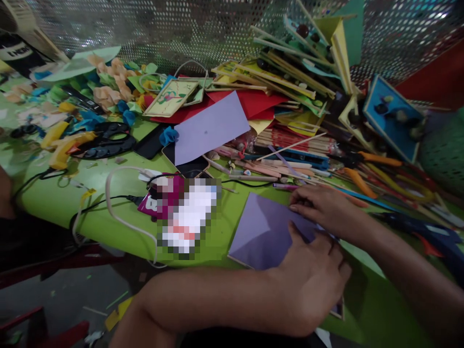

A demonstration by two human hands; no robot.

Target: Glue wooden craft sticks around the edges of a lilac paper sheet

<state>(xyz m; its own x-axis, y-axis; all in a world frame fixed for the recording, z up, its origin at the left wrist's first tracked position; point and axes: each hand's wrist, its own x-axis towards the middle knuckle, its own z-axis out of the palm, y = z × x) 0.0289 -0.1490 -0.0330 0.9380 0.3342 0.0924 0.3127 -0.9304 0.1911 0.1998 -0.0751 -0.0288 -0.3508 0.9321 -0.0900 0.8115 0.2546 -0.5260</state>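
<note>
A purple sheet of paper (pixel 259 232) lies over a thin board on the green table, close to me. The board's pale edge shows at the near left and near right corners. My left hand (pixel 315 275) bears on the right part of the sheet, thumb across its top and the other fingers bent near its right edge. At the far edge, the bent fingers of my right hand (pixel 322 208) are drawn together against the paper. Its fingertips touch the sheet, and the hands partly cover the right side. What lies under my palms is hidden.
Left of the sheet lie a blurred-out bright phone-like object (pixel 190 217), a magenta box (pixel 163 198) and cables. Behind is another purple sheet (pixel 212 128). Orange-handled tools (pixel 357 181) and framed panels (pixel 300 72) crowd the right; yellow glue guns (pixel 65 147) lie left.
</note>
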